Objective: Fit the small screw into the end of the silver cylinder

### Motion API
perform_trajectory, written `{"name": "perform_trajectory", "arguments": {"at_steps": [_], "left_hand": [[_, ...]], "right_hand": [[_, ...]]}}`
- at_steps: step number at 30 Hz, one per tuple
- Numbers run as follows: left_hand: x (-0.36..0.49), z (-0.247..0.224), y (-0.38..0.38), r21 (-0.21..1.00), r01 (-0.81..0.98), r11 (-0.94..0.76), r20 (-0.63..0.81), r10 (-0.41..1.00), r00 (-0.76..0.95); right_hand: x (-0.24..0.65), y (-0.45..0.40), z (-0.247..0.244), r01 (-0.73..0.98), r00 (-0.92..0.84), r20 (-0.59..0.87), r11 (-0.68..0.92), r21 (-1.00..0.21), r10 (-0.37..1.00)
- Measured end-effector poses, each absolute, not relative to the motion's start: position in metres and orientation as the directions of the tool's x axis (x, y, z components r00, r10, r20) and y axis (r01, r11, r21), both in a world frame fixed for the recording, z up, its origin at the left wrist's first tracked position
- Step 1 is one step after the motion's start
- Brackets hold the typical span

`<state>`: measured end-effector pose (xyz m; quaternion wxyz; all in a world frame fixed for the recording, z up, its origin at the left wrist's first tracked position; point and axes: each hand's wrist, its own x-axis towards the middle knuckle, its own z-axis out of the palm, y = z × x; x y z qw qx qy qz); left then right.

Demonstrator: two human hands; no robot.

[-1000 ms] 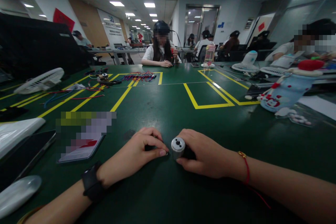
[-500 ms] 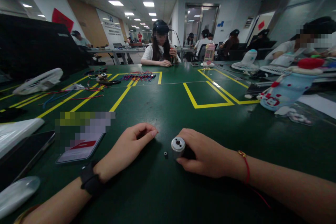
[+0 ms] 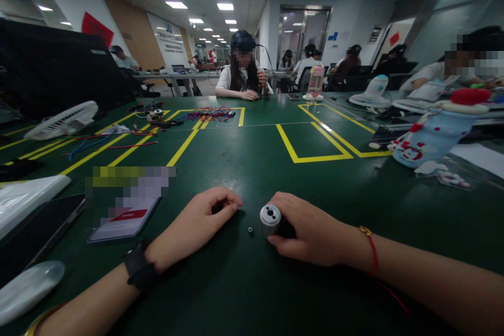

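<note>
My right hand (image 3: 301,231) is wrapped round a silver metal cylinder (image 3: 270,215) with a dark hole and smaller holes in its round top face. The cylinder stands about upright at the green tabletop. On the table just left of it is a tiny metal piece (image 3: 251,230) like a short sleeve, touched by neither hand. Beyond that piece to the left, my left hand (image 3: 208,215) has its fingers curled and the thumb and fingertips together. Whether anything small sits in that pinch is hidden.
A phone (image 3: 128,220), a white mouse (image 3: 33,291) and a dark flat device (image 3: 43,228) lie at left. Farther off are loose wires (image 3: 210,114), a white fan (image 3: 61,121) and yellow tape lines. At right stands a blue bottle (image 3: 435,134). Another person sits across the table.
My left hand has shifted slightly right, nearer the cylinder. My right hand keeps its hold on the cylinder, and the whole view has moved a little.
</note>
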<state>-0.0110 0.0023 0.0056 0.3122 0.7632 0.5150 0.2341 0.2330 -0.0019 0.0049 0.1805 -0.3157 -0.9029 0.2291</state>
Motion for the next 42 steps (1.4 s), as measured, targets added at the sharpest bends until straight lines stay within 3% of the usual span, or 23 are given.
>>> {"name": "perform_trajectory", "arguments": {"at_steps": [8, 15, 23, 31, 42], "left_hand": [[-0.009, 0.013, -0.006, 0.626, 0.616, -0.478, 0.055, 0.815, 0.576], [-0.003, 0.011, -0.008, 0.594, 0.634, -0.496, 0.058, 0.812, 0.581], [0.002, 0.027, -0.012, 0.725, 0.53, -0.44, 0.189, 0.867, 0.462], [0.017, 0.034, -0.016, 0.678, 0.514, -0.526, 0.311, 0.838, 0.448], [0.02, 0.035, -0.018, 0.645, 0.537, -0.543, 0.294, 0.826, 0.481]], "right_hand": [[0.234, -0.003, 0.004, 0.48, -0.734, 0.191, 0.697, -0.533, 0.651], [0.233, -0.003, 0.004, 0.489, -0.735, 0.184, 0.698, -0.523, 0.653], [0.231, -0.003, 0.006, 0.491, -0.744, 0.179, 0.708, -0.507, 0.644], [0.23, -0.003, 0.004, 0.497, -0.743, 0.201, 0.728, -0.472, 0.638], [0.23, -0.003, 0.004, 0.496, -0.745, 0.197, 0.727, -0.475, 0.637]]}}
